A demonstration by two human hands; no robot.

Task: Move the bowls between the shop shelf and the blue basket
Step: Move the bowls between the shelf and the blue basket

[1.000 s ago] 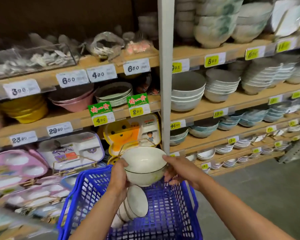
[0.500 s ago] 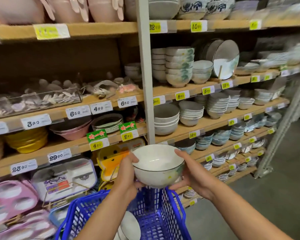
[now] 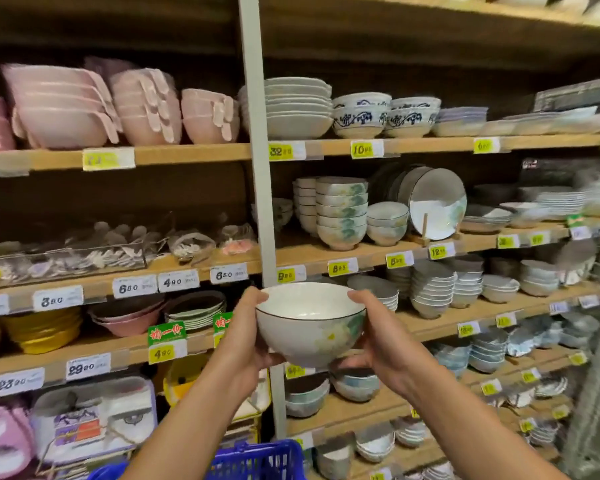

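Warm, dim light is falling on the front of the shelf [image 3: 187, 152] while the recesses toward 12 o'clock are lying in deep shadow, a sheen is glinting inside the white bowl [image 3: 309, 327], and blur is smearing the pink bowls [image 3: 59, 105] at 10 o'clock and the plates [image 3: 561, 202] at 3 o'clock.

The bowl [image 3: 310, 323] sits between the left hand [image 3: 246, 337] and the right hand [image 3: 378, 337], in front of the shelf post [image 3: 257, 168]. The basket [image 3: 257, 459] lies below it. On the shelf [image 3: 326, 252] above and behind, a stack of bowls [image 3: 342, 213] stands left of an upright plate [image 3: 437, 202].
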